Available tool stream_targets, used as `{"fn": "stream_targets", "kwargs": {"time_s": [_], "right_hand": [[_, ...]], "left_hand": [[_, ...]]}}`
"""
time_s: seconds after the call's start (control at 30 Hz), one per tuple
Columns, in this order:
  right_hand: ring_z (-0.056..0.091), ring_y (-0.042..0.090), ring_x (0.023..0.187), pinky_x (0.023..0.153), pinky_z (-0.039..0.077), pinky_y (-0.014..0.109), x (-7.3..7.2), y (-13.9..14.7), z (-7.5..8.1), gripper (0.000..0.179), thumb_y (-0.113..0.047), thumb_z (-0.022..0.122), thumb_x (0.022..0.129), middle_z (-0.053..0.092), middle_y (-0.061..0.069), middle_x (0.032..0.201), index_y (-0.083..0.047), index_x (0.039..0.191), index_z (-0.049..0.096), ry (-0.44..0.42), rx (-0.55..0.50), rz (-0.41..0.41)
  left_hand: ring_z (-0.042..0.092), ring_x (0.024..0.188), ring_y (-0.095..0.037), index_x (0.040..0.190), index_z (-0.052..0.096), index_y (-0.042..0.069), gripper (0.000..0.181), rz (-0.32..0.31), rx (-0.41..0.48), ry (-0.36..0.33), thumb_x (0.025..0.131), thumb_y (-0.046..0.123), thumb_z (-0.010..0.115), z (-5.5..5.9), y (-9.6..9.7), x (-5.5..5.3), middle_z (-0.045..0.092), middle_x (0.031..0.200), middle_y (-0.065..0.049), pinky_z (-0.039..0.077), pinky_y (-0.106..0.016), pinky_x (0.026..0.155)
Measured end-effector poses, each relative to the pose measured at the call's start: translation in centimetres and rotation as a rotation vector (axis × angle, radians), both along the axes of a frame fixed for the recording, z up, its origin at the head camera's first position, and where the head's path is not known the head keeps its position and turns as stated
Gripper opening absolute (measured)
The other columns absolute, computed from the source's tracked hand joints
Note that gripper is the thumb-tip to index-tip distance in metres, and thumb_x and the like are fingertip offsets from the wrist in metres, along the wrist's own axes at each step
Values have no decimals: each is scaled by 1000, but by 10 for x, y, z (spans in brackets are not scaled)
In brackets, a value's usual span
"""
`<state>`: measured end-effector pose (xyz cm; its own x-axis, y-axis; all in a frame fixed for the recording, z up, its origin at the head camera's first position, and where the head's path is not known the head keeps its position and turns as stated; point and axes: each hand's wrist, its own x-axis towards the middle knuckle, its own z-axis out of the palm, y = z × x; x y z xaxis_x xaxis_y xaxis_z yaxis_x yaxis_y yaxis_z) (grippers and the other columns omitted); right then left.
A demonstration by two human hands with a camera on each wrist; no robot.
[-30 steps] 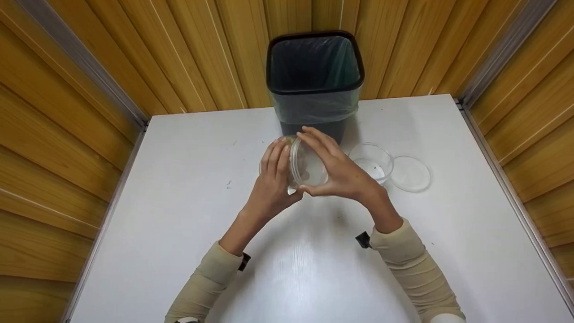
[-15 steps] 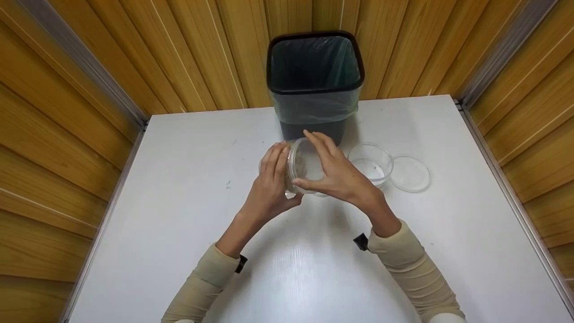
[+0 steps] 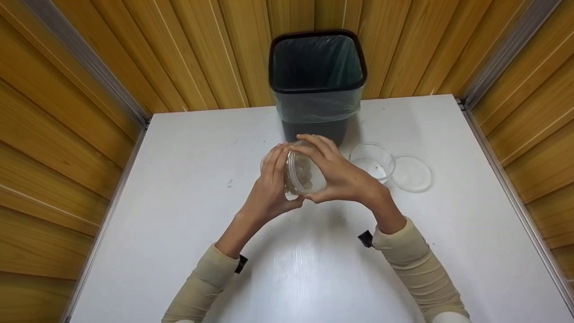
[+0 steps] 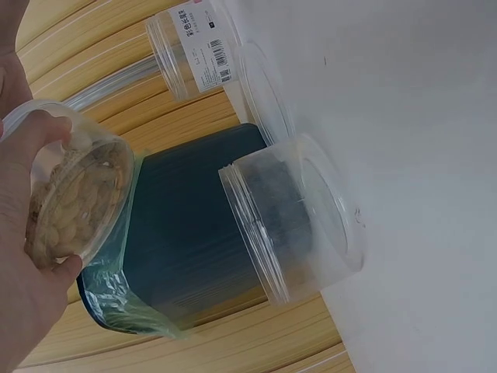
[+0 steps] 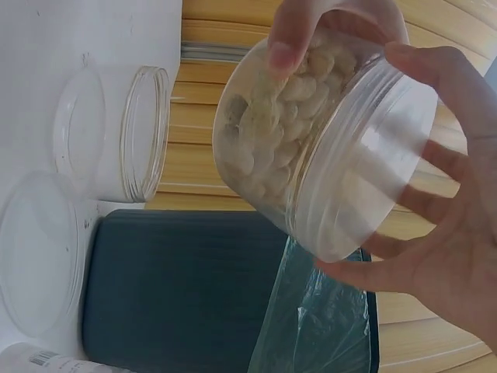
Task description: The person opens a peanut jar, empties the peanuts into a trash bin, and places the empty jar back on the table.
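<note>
In the head view a clear plastic jar is held on its side above the table by both hands. Pale oval pieces that look like nuts fill part of it, seen through its wall in the right wrist view. My left hand grips the body of the jar, fingers over the top and thumb beneath. My right hand curls round the lid end, thumb low and fingers high. The ribbed rim lies between the two hands. In the left wrist view, the left hand holds the jar's rounded base.
Behind the hands stands a dark waste bin with a green liner. To the right are an open clear jar and a round clear lid. A labelled clear jar also shows in the left wrist view. Wooden panels surround the white table.
My right hand has shifted its fingers and thumb around the lid end, twisting a little at the wrist. The left hand keeps its grip; the jar has dropped slightly toward me.
</note>
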<state>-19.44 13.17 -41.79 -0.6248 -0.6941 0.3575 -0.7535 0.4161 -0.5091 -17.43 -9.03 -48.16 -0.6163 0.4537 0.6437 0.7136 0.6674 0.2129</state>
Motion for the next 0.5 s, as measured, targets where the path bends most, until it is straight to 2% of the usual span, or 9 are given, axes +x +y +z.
{"fn": "stream_targets", "kwargs": {"time_s": [0.17,0.33,0.5], "right_hand": [[20,32,151,116,33,56,-2,5,1,102,-26,93,69,26,7,165,-22,155,38,52,0,46],[13,31,154,116,34,55,-2,12,3,100,-23,92,70,24,4,166,-24,155,39,54,22,93],[13,29,154,118,31,56,-3,17,3,99,-26,92,70,23,2,166,-24,154,39,33,10,58]], "left_hand": [[27,149,-35,154,18,-1,122,-8,-2,-8,65,37,92,2,1,0,29,158,-22,42,-40,113],[28,149,-34,155,18,-1,120,-20,-11,-38,68,39,91,4,-2,1,29,158,-21,43,-38,112],[28,149,-33,156,17,-2,121,-25,24,-63,69,38,91,5,-10,0,29,159,-20,37,-38,117]]}}
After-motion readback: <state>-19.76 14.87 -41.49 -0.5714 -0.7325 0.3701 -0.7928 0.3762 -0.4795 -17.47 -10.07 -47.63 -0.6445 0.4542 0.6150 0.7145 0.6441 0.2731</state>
